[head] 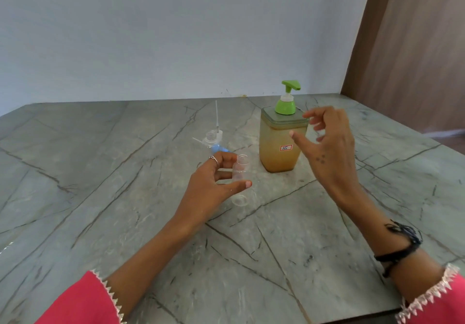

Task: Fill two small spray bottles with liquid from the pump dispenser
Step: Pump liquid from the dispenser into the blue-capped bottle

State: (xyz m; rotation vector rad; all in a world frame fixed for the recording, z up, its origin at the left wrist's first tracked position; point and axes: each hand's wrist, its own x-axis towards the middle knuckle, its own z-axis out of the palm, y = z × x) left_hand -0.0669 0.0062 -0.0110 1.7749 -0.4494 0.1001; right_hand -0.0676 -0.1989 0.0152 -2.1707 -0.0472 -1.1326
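My left hand (216,180) grips a small clear spray bottle (240,172) with its neck open, held just above the table. A pump dispenser (280,145) with a green pump head (289,97) and yellowish liquid stands to the right of it. My right hand (327,142) hovers beside the dispenser with loosely curled fingers and holds nothing. Behind my left hand lie a spray head with a long dip tube (215,130) and a blue bottle (219,148), partly hidden by my fingers.
A grey marble table (125,185) with dark veins carries everything. A pale wall stands behind it and a brown wooden panel (415,47) at the right. The table's right edge runs near the dispenser's far side.
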